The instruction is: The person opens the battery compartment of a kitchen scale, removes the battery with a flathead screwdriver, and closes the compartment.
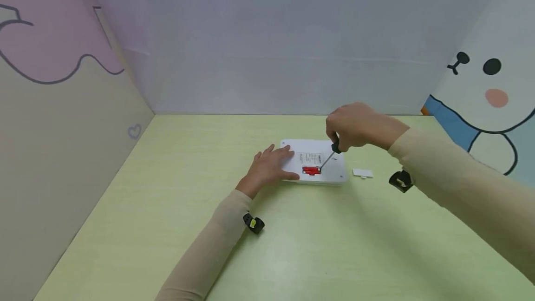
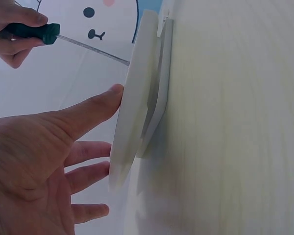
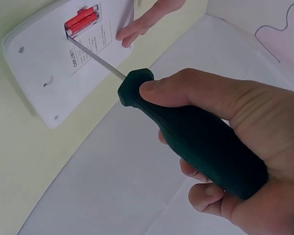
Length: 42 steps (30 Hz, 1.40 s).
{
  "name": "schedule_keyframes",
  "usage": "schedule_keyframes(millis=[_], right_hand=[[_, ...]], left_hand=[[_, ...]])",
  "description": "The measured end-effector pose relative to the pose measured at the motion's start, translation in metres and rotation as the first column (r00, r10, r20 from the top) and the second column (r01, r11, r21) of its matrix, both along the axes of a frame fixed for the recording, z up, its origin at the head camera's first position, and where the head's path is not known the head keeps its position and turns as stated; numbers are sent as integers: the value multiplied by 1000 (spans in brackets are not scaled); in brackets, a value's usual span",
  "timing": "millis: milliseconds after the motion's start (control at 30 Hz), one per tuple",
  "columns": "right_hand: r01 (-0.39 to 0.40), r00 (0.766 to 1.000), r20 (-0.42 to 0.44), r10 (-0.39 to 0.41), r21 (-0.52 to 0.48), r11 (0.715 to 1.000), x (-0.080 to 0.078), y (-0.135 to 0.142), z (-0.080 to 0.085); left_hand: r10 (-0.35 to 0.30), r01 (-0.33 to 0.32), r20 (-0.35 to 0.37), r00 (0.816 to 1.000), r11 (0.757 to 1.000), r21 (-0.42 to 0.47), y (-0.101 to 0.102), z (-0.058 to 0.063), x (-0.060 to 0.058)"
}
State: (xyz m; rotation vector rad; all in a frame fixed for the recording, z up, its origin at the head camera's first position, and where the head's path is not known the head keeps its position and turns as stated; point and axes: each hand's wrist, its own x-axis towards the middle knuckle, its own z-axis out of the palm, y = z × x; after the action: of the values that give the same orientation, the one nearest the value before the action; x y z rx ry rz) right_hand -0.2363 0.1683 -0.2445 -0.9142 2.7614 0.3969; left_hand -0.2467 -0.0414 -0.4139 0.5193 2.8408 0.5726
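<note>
A white flat device [image 1: 333, 173] lies back-up on the table, with a printed label and an uncovered battery compartment. Two red batteries [image 3: 82, 20] sit side by side in that compartment. My right hand [image 1: 353, 125] grips the dark green handle of a screwdriver [image 3: 196, 134], thumb laid along it. The metal tip reaches one end of the batteries at the compartment's edge; exact contact is too small to tell. With fingers spread, my left hand [image 1: 269, 167] rests on the device's left side, and its thumb touches the near edge in the left wrist view.
Right of the device lies a small white battery cover [image 1: 362, 173] on the pale yellow-green table [image 1: 188, 166]. A white wall [image 1: 267, 45] stands behind the table, with decorated panels at both sides. Each wrist carries a black strapped mount [image 1: 253, 223].
</note>
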Motion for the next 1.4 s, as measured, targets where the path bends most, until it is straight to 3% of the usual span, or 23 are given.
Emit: schedule_keyframes(millis=[300,467,600,800,1033,1167,1400], right_hand=[[36,997,75,-27,-121,992,-18,39,-15],[73,988,151,-33,-262,962,-23,74,-32],[152,973,220,-65,-406,901,-22,104,-53],[277,943,320,-95,-592,757,-11,137,-88],[335,930,354,-96,-712,618,2,158,-125],[384,913,392,-115,-726,570,7,163,-137],[455,880,451,-148,-712,535,12,166,-149]], left_hand=[[1,-1,-17,1000,1000,-17,2,0,1],[-7,6,-12,1000,1000,-26,5,-2,-1],[-14,14,-5,1000,1000,-28,6,-3,-1],[-11,11,3,1000,1000,-23,5,-3,1],[-8,8,-6,1000,1000,-21,6,-4,2],[-5,5,-5,1000,1000,-13,6,-4,2],[1,-1,4,1000,1000,0,4,-4,2]])
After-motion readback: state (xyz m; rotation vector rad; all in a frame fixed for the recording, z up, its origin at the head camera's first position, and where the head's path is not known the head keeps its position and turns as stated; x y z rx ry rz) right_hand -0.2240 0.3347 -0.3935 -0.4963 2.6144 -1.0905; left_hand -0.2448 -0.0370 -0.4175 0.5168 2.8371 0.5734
